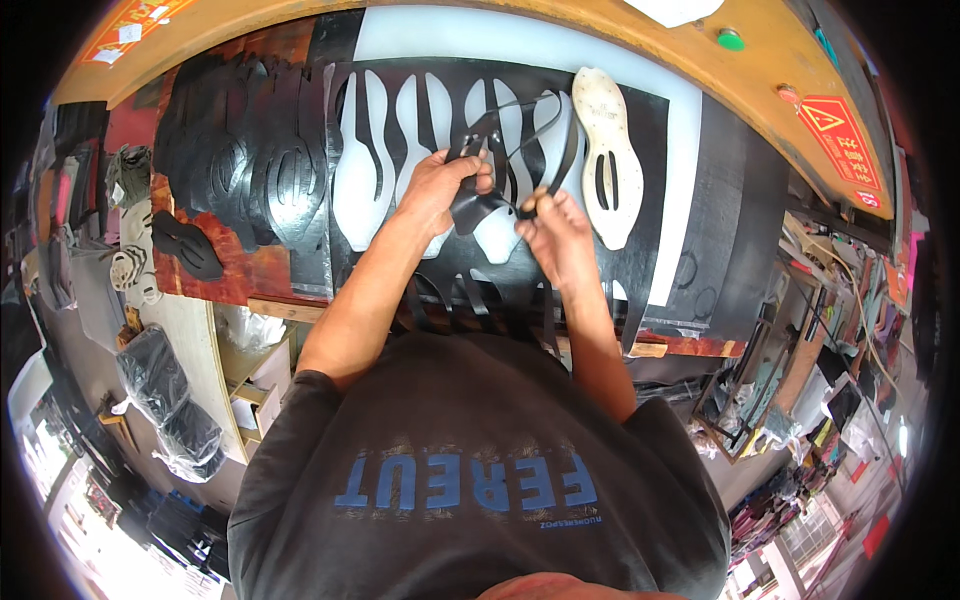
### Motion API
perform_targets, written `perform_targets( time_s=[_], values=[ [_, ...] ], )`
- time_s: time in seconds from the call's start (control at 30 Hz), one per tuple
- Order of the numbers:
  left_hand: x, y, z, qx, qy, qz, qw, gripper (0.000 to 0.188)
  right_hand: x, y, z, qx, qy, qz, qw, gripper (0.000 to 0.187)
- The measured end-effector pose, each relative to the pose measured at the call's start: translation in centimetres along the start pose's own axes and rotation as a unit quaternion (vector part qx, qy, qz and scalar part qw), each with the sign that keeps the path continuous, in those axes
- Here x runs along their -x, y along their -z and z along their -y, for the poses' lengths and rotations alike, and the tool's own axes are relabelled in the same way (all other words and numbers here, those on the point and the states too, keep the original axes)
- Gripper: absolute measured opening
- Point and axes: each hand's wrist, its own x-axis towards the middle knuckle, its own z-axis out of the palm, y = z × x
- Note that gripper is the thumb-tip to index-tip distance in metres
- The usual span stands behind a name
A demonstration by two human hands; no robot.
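My left hand [441,188] is closed on a black cut sheet piece [469,212], thumb on top. Between the fingers of my right hand [557,232] is pinched a thin black strip that loops up and across toward the left hand. Both hands are over a black sheet [648,135] with a row of saddle-shaped cutouts, through which a white board [677,218] shows. Just right of the hands lies a cream saddle-shaped cutting die [622,196] with a slot down its middle. Loose black strips partly overlap the cutouts by my fingers.
Several black cut pieces [285,160] are piled at the left of the table, and one lies apart on the red-brown surface [225,275]. A yellow machine beam [780,90] with a green button [730,40] arches above. Black strips hang at the near edge. Scrap stacks [775,370] stand at right.
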Motion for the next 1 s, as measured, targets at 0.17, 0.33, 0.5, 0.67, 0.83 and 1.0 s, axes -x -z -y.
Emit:
perform_targets(
  time_s=[0.17,0.33,0.5,0.67,0.83,1.0],
  values=[
    [1.1,-0.4,0.7,-0.102,0.037,0.032,0.994,0.019,0.2,0.4,0.7,-0.015,-0.067,-0.017,0.997,0.038],
    [2.0,-1.4,0.3,-0.104,0.016,0.050,0.993,0.018,-2.9,-1.3,0.9,0.029,-0.105,-0.014,0.994,0.034],
    [1.9,-2.1,-0.5,-0.159,0.050,0.067,0.984,0.038,-3.3,-1.9,0.3,0.069,-0.038,-0.114,0.990,0.013],
    [2.1,-3.7,-1.4,-0.058,-0.086,-0.021,0.994,0.022,-1.5,-0.6,-0.5,-0.111,-0.094,-0.161,0.976,0.022],
    [6.3,2.0,-9.7,-0.284,-0.161,0.033,0.945,0.026,0.3,0.8,1.1,-0.028,-0.063,-0.120,0.990,0.021],
    [15.5,11.2,-17.1,-0.413,-0.170,-0.026,0.894,0.028,0.9,1.6,1.3,0.217,-0.040,-0.100,0.970,0.033]
  ],
)
